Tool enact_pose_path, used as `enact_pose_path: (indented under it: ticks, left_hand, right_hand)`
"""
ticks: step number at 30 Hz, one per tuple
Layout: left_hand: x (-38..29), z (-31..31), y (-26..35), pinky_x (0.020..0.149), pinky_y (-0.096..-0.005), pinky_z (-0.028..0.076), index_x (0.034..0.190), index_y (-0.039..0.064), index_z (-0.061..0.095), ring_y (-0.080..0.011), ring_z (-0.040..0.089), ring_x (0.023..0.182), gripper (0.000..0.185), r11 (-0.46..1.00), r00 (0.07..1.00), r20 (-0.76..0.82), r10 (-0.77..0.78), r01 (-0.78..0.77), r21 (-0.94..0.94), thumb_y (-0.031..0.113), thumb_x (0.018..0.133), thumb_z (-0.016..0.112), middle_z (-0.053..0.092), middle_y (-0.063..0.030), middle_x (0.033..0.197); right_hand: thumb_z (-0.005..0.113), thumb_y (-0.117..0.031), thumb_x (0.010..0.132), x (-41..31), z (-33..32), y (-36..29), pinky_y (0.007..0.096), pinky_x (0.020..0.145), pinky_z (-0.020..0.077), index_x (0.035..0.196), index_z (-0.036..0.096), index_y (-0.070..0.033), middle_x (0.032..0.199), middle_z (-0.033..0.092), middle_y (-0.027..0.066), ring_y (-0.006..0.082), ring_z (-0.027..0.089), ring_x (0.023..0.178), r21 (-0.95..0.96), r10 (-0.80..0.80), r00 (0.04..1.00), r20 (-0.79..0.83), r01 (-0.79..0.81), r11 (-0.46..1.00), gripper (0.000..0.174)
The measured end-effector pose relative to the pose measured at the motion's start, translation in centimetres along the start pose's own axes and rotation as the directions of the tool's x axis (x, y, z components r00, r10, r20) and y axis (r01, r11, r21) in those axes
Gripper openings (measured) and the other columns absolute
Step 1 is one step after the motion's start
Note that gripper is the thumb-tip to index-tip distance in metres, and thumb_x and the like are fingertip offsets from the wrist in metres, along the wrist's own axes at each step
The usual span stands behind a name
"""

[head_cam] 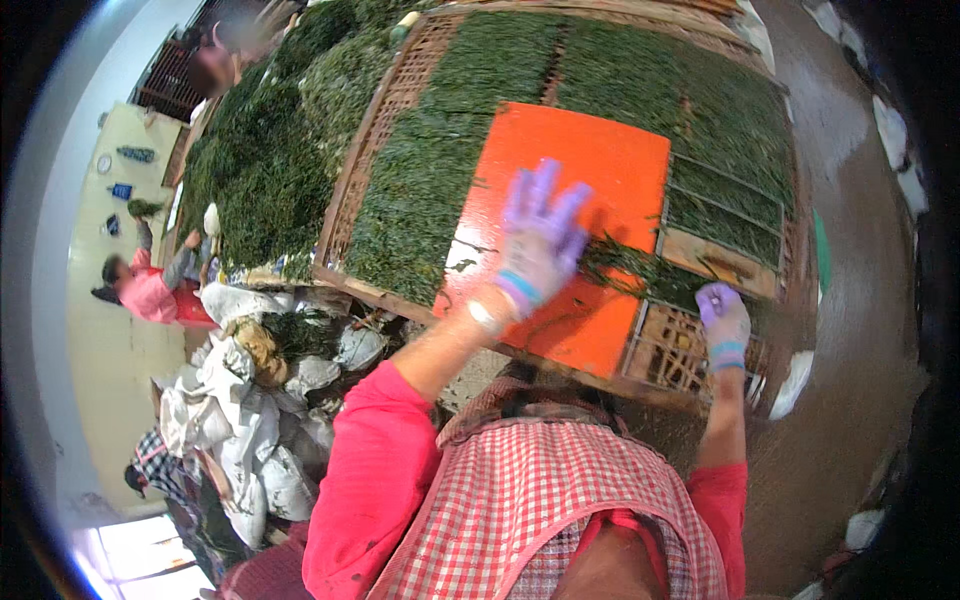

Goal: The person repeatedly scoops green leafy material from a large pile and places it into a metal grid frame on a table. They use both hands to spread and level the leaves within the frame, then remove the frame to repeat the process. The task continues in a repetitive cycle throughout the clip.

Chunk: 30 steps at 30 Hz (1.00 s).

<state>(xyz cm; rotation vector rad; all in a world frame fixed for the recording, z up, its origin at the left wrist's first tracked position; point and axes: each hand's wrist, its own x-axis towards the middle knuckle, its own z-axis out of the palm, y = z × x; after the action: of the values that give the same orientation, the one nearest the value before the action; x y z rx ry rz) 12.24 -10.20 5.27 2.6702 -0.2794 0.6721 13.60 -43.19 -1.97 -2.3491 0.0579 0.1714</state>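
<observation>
My left hand [541, 229], in a purple-and-white work glove, is blurred, with its fingers spread over a glossy orange board [562, 330]. Strands of dark green plant material [619, 268] run from beside its thumb towards the right. At their far end is my gloved right hand [722, 315] with curled fingers; whether it grips the strands is hidden. Under and beyond it, a thin metal frame [726, 206] with crossbars lies against the board's right side. A wooden strip [716, 259] sits within the frame, and loose green bits dot the board.
The board rests on a woven tray [386, 90] largely covered with flattened green material [405, 202]. Left of it rises a large green heap [262, 157]. White sacks [240, 420] crowd the lower left. One person [161, 292] stands beside the heap; another [169, 472] bends near the sacks.
</observation>
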Motion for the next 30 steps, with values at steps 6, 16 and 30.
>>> enact_pose_path:
  ticks: [6, 16, 30]
  left_hand:
    - [-1.8, -9.2, -31.6, 0.111, -0.0446, 0.034, 0.140, 0.012, 0.050, -0.0339, 0.041, 0.135, 0.058, 0.804, 0.821, -0.503, -0.272, 0.481, 0.350, 0.024, 0.086, 0.069, 0.047, -0.0169, 0.144]
    - [2.6, -4.9, -57.8, 0.105, -0.0433, 0.043, 0.144, 0.014, 0.046, -0.0343, 0.051, 0.128, 0.071, 0.702, 0.709, 0.041, -0.704, 0.687, 0.187, 0.034, 0.083, 0.076, 0.053, -0.0209, 0.139]
    - [-0.4, -9.2, -63.2, 0.072, -0.0318, 0.055, 0.110, 0.000, 0.071, -0.0170, 0.066, 0.077, 0.039, 0.518, 0.527, -0.057, -0.848, 0.799, -0.306, 0.034, 0.090, 0.072, 0.073, -0.0097, 0.094]
  right_hand:
    - [0.069, -0.006, 0.085, 2.1, 0.4, 2.3, 0.0235, 0.063, 0.0433, 0.093, 0.064, -0.002, 0.078, 0.058, -0.0036, 0.0077, 0.051, 0.069, 0.135, 0.194, 0.976, 0.101, -0.206, 0.969, 0.010]
    - [0.064, 0.006, 0.081, 2.1, -0.2, 6.1, 0.0235, 0.066, 0.0436, 0.077, 0.058, -0.006, 0.074, 0.055, -0.0055, 0.0067, 0.049, 0.070, 0.103, 0.234, 0.970, -0.057, -0.228, 0.968, 0.015]
    - [0.059, 0.006, 0.085, 1.8, -0.4, 8.7, 0.0231, 0.068, 0.0455, 0.082, 0.057, -0.006, 0.077, 0.055, -0.0042, 0.0079, 0.049, 0.071, 0.154, 0.199, 0.976, -0.085, -0.185, 0.971, 0.013]
